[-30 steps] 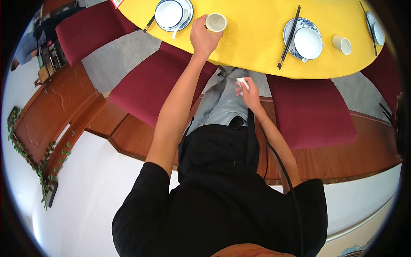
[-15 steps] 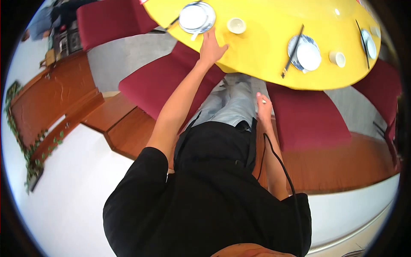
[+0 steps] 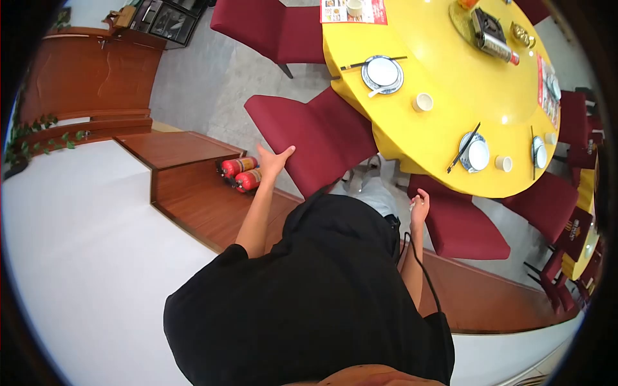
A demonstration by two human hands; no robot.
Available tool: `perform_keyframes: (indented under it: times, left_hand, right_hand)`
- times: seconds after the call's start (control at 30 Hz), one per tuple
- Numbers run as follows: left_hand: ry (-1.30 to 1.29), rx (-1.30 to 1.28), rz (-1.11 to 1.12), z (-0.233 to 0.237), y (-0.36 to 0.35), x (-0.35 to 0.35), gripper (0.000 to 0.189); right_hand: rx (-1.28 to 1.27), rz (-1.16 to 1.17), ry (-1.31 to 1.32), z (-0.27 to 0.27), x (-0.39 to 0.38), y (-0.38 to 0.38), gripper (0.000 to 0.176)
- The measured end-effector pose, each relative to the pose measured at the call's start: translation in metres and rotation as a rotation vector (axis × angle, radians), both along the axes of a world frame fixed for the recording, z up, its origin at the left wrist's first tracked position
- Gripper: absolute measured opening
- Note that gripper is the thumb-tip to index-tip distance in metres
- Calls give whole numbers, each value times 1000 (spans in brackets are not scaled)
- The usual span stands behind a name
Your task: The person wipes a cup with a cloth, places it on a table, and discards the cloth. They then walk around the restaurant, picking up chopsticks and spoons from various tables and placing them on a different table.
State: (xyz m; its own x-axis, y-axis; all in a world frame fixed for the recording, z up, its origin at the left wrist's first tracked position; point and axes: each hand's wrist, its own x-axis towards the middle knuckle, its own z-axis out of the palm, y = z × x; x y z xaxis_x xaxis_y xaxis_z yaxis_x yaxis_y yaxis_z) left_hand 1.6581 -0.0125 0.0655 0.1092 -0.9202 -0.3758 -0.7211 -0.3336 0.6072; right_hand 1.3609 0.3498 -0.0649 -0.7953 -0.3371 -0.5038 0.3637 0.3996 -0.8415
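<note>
My left hand (image 3: 274, 161) is over the edge of a dark red chair (image 3: 309, 138), thumb and fingers apart, nothing in it. Whether it touches the chair I cannot tell. My right hand (image 3: 419, 204) is near another red chair (image 3: 460, 222), its fingers curled around something small and whitish that I cannot make out. Beyond both hands stands a round table with a yellow cloth (image 3: 412, 138). On it are a plate setting (image 3: 382, 72) with chopsticks, a cup (image 3: 423, 101), a second setting (image 3: 477, 155) and another cup (image 3: 503, 163).
Two red fire extinguishers (image 3: 247, 180) lie on the wooden ledge (image 3: 193, 193) at the left. A portable stove (image 3: 490, 32) stands on the table's glass turntable. More red chairs (image 3: 544, 206) surround the table. A glass-fronted cabinet (image 3: 170, 24) is at the upper left.
My left hand has moved back from the table's edge beside the plate to the chair at the left. The view has shifted, showing more of the table. My right hand remains low at the right.
</note>
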Motion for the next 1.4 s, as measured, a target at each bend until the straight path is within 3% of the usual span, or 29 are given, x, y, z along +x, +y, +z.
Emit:
perform_keyframes:
  times: [0.03, 0.13, 0.23, 0.5, 0.7, 0.83, 0.9, 0.97, 1.0, 1.1, 1.13, 1.2, 1.27, 1.33, 1.4]
  left_hand:
    - [310, 162, 90, -9, -3, 9, 98]
    - [1, -19, -74, -37, 0, 7, 89]
    - [116, 10, -45, -29, 5, 10, 83]
    - [-35, -2, -127, -21, 7, 13, 82]
    - [-12, -48, -132, -51, 6, 17, 80]
    - [177, -94, -168, -61, 9, 20, 76]
    - [335, -93, -245, -66, 8, 26, 76]
    - [107, -175, -260, -48, 24, 19, 74]
    - [-1, -218, -262, -36, 35, 9, 73]
    - [-531, -939, -387, 10, 111, -39, 67]
    - [-419, -1013, -467, 21, 140, -63, 59]
    - [-145, -857, -735, 22, 206, -118, 56]
    - [92, -577, -1029, 25, 295, -189, 53]
    - [296, -392, -1386, 19, 375, -245, 71]
    - [250, -217, -1589, 33, 442, -288, 84]
  right_hand:
    - [25, 28, 38, 9, 7, -5, 22]
    - [100, 65, 133, 30, 34, -5, 26]
    - [145, -92, -93, 58, 62, 2, 25]
    - [83, -185, -21, 67, 77, 73, 23]
    - [-125, -269, 111, 97, 60, 121, 20]
    - [-391, -448, 150, 132, 19, 151, 13]
    - [-244, -432, 237, 151, -9, 175, 12]
    - [-87, -389, 375, 153, -33, 201, 14]
    - [0, -351, 482, 150, -49, 217, 15]
    - [278, -262, 628, 139, -100, 271, 26]
    - [332, -251, 647, 139, -114, 283, 29]
    - [511, -128, 700, 137, -144, 303, 41]
    - [511, 30, 535, 133, -162, 314, 47]
    - [570, 223, 476, 139, -171, 325, 51]
    - [678, 438, 553, 153, -187, 335, 55]
